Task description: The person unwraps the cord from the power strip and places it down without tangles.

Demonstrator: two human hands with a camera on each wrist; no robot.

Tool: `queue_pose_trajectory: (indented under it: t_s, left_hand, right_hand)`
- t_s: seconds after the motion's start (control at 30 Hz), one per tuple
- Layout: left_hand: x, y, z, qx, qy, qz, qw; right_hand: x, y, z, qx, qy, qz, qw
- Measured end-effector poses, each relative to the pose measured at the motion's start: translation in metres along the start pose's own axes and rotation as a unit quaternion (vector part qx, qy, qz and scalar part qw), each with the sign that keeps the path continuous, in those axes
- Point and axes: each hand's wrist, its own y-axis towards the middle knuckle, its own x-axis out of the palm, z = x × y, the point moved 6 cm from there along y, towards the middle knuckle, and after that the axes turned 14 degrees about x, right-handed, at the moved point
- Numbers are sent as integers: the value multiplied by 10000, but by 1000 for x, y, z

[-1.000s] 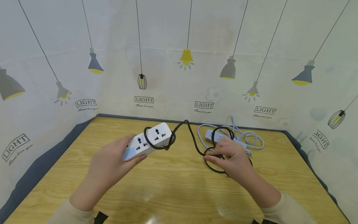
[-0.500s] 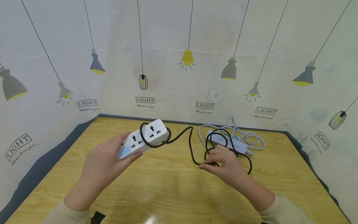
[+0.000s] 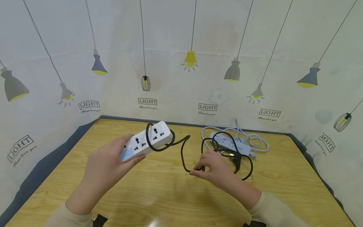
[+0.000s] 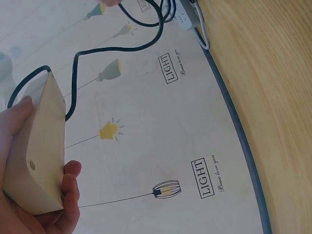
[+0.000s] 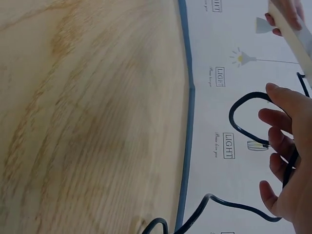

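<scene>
My left hand (image 3: 105, 160) grips a white power strip (image 3: 140, 143) by its near end, holding it tilted above the table. A loop of black cord (image 3: 182, 157) is wound around the strip's far end. My right hand (image 3: 216, 170) pinches that cord between thumb and fingers, right of the strip. In the right wrist view the cord runs through the curled fingers of the right hand (image 5: 297, 156). From there loose coils spread to the right, with a black plug (image 3: 236, 161) among them. The left wrist view shows the underside of the power strip (image 4: 41, 146).
A second, pale power strip (image 3: 241, 147) lies at the back right of the wooden table (image 3: 158, 195), partly under the black coils. Its pale cord (image 3: 262, 149) is looped beside it. Behind stands a wall covering (image 3: 170, 78) printed with lamps.
My right hand has moved left and toward me with the cord, closer to the held strip. The black plug has come into view. The left hand shifted slightly left, then stayed nearly still.
</scene>
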Motion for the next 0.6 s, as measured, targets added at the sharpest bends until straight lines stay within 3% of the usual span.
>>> queue_pose_trajectory:
  t_s: [0.27,0.6]
  left_hand:
    - [1,0,0,-1,0,-5,10000]
    - [0,1,0,-74,2,-68,9999]
  right_hand:
    - [15,6,-9,-416,-842,526,9942]
    - [30,15,-3,221,-1475,122,9887]
